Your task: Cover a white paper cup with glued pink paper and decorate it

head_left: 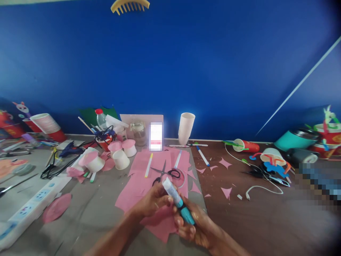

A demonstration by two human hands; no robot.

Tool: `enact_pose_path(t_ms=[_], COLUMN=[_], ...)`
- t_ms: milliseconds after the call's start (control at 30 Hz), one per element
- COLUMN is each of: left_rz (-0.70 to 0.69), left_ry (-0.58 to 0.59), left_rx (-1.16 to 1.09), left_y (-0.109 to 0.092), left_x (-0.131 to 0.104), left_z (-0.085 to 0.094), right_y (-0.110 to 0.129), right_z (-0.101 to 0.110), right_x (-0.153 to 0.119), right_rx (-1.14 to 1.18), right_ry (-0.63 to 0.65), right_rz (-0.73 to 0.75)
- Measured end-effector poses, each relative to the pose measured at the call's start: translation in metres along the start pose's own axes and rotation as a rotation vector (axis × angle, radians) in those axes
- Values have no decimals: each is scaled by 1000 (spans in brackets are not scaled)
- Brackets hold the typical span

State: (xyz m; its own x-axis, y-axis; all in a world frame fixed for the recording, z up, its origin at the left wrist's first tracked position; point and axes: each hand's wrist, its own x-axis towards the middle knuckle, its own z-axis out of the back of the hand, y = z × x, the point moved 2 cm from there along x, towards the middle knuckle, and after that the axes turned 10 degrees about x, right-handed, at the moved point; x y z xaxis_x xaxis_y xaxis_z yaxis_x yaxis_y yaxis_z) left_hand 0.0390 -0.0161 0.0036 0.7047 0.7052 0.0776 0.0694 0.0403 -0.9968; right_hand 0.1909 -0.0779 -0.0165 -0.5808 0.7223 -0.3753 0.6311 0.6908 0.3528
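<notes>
A thick white-and-teal tube, which looks like a glue stick [176, 196], is held at a slant in front of me, its white end pointing up and left. My right hand [195, 222] is wrapped round its teal lower part. At the upper part, my left hand [154, 200] has its fingers closed against the tube's side; its far fingertips are hidden. Just beyond lie black-handled scissors [164, 172], spread apart on pink paper sheets [138, 160]. A yellow marker [149, 165] and a pale blue-and-white marker [178, 159] rest on the paper too.
Pink-topped paper cups [94, 163] stand left of the sheets. A power strip [34, 206] and a pink paper oval [57, 208] lie nearer. Behind are a lit, blurred screen [156, 137] and stacked white cups [185, 128]. Pink scraps [226, 193] and a white cable [263, 186] lie right.
</notes>
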Motion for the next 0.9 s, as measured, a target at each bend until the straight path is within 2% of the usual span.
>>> enact_pose_path(t_ms=[100,167,233,367,433,567,667,733,833,900], left_rz=[-8,-18,-24,3,4,-17,-6,0,4,-5], left_ry=[-60,-85,-79,22,37,-102,-154,-137,-78,-32], left_rx=[52,65,55,10,12,32,36,34,38,37], left_y=[0,-1,-3,-6,-6,-2,0,-2,-6,-6], left_x=[1,0,-1,-1,0,1,1,1,1,1], left_z=[3,4,4,-3,-4,3,7,6,0,-3], right_y=[4,4,3,-3,-3,5,4,1,-5,-5], right_z=[-4,-6,-4,6,9,0,-8,-6,3,8], right_x=[-3,-6,-5,2,5,0,-6,-6,1,5], right_rx=[-4,-25,-25,57,80,58,1,14,78,121], right_ry=[-90,-99,-57,55,27,-85,-107,-92,-48,-43], right_rz=[255,343,263,-84,-101,240,341,277,18,-86])
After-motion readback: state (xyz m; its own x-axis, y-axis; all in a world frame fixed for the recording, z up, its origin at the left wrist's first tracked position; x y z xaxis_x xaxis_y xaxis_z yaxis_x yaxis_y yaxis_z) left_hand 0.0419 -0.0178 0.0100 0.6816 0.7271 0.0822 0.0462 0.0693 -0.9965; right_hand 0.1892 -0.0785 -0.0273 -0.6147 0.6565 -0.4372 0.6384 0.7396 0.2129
